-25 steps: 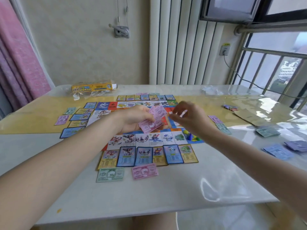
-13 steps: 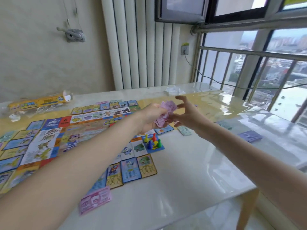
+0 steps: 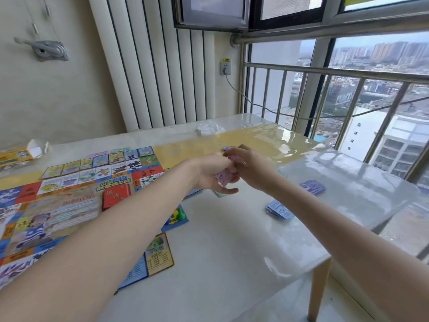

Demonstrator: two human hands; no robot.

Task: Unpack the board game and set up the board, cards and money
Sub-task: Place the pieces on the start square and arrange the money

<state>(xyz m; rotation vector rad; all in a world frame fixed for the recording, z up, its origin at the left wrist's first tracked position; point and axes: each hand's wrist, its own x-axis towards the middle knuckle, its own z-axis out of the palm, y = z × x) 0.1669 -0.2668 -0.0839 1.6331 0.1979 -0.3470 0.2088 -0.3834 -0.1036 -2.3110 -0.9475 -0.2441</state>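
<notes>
The colourful game board [image 3: 60, 205] lies flat on the left of the table, with rows of property cards [image 3: 99, 162] along its far edge and more cards [image 3: 159, 254] at its near right corner. My left hand [image 3: 210, 174] grips a small wad of pink money notes [image 3: 223, 177] over the table to the right of the board. My right hand [image 3: 249, 169] meets it from the right, fingers pinching the top of the same notes. A green pawn [image 3: 180, 213] stands on the board's blue corner square.
Two stacks of blue-purple notes [image 3: 312, 187] [image 3: 278, 210] lie on the white table [image 3: 232, 252] to the right. The yellow game box [image 3: 14, 156] and crumpled plastic wrap [image 3: 206, 129] sit at the back. The table's right edge runs beside a railing and window.
The view has swung right, away from the board. Both hands, still together on the pink notes, have moved to the right of the board, toward the note stacks.
</notes>
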